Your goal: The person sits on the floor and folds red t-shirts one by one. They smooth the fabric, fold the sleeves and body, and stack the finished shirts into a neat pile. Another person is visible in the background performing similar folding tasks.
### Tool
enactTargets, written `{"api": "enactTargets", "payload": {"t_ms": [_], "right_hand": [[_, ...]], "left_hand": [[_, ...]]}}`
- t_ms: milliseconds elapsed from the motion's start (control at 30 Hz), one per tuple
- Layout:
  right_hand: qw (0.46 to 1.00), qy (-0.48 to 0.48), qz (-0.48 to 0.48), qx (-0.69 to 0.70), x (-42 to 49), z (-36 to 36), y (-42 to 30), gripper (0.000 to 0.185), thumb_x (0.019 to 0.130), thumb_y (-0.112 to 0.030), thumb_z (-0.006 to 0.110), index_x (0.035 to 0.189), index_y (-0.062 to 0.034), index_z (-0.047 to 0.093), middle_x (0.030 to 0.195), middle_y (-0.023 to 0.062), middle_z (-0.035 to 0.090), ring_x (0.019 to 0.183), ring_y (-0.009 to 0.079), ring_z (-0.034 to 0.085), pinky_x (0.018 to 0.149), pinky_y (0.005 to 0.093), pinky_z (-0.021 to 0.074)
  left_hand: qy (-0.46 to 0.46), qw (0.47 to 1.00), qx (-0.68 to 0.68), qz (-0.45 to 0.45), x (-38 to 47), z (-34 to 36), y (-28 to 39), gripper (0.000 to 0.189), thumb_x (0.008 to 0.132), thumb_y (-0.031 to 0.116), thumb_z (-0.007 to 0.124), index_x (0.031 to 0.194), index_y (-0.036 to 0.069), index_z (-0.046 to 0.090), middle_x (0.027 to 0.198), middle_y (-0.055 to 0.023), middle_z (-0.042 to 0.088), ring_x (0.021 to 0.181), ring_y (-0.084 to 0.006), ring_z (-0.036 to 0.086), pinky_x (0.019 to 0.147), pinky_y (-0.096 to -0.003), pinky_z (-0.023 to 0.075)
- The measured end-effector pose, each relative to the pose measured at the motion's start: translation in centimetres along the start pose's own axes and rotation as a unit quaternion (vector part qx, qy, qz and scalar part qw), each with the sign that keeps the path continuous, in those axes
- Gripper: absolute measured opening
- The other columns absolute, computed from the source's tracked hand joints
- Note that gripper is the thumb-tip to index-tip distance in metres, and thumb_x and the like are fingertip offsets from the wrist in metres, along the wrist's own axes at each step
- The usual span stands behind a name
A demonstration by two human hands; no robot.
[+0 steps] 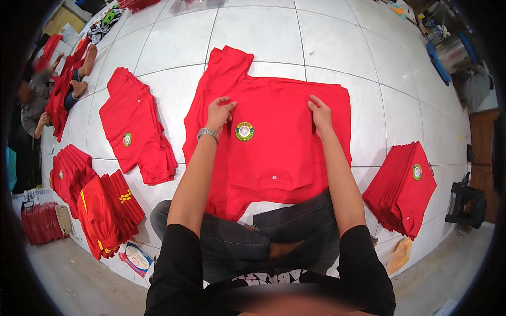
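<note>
Before me, a folded red T-shirt [272, 146] with a round green and yellow emblem lies over more red T-shirts [336, 106] spread flat on the floor. Its neckline, with a small white label, points towards me. My left hand [219, 113], with a metal-band watch at the wrist, pinches the folded shirt's far left corner beside the emblem. At the far right corner, my right hand [321, 115] pinches the cloth between thumb and fingers. One sleeve of the spread shirts sticks out at the far left.
A loose red shirt pile [130, 126] lies left on the white tiles [253, 31]. Folded red garments [120, 201] are stacked nearer me. To the right stand a folded shirt stack [399, 189] and a black stool [466, 205]. Another person [33, 114] sits far left, handling red cloth.
</note>
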State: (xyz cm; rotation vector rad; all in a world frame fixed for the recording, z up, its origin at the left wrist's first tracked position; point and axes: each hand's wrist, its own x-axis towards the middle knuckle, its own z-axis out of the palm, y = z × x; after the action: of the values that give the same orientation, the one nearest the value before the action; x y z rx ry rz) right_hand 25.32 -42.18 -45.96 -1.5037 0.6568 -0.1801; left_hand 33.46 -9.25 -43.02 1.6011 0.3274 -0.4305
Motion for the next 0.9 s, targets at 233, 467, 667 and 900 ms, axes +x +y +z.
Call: {"api": "enactTargets", "payload": {"t_ms": [233, 467, 667, 900], "right_hand": [[0.993, 0.074, -0.081, -0.046, 0.3, 0.2, 1.3, 0.021, 0.098, -0.008, 0.064, 0.115, -0.0027, 0.075, 0.101, 0.0063, 0.074, 0.090, 0.0099, 0.066, 0.081, 0.0237, 0.0523], [0.981, 0.126, -0.075, -0.124, -1.0, 1.1, 0.3, 0.025, 0.096, -0.016, 0.067, 0.112, 0.0022, 0.074, 0.098, 0.0095, 0.075, 0.090, 0.0146, 0.068, 0.084, 0.0303, 0.0532], [0.999, 0.031, -0.012, -0.022, 0.3, 0.4, -0.1, 0.022, 0.098, -0.009, 0.064, 0.116, -0.0007, 0.074, 0.109, 0.0085, 0.072, 0.097, 0.0133, 0.066, 0.087, 0.0264, 0.0534], [0.996, 0.052, -0.035, 0.066, -0.5, 0.2, 0.3, 0.029, 0.096, -0.001, 0.064, 0.123, -0.0030, 0.072, 0.109, 0.0070, 0.072, 0.095, 0.0109, 0.064, 0.087, 0.0243, 0.0522]], "left_hand": [[0.027, 0.999, -0.046, 0.003, 1.2, 0.8, -1.2, 0.032, 0.085, 0.008, 0.079, 0.112, 0.000, 0.063, 0.069, 0.0004, 0.062, 0.050, -0.0080, 0.051, 0.046, -0.0241, 0.0379], [0.085, 0.995, -0.005, 0.053, 0.6, 0.6, -1.2, 0.019, 0.084, 0.009, 0.082, 0.093, 0.002, 0.066, 0.070, 0.0007, 0.063, 0.051, -0.0070, 0.051, 0.045, -0.0223, 0.0367], [-0.010, 0.997, -0.063, -0.031, 1.7, -0.2, -0.9, 0.020, 0.085, 0.007, 0.080, 0.098, 0.001, 0.066, 0.070, -0.0001, 0.063, 0.046, -0.0072, 0.049, 0.041, -0.0233, 0.0344], [0.018, 0.995, -0.094, -0.038, 2.4, -0.3, -1.7, 0.026, 0.082, 0.002, 0.081, 0.103, 0.000, 0.066, 0.071, -0.0004, 0.063, 0.046, -0.0061, 0.046, 0.042, -0.0221, 0.0333]]}}
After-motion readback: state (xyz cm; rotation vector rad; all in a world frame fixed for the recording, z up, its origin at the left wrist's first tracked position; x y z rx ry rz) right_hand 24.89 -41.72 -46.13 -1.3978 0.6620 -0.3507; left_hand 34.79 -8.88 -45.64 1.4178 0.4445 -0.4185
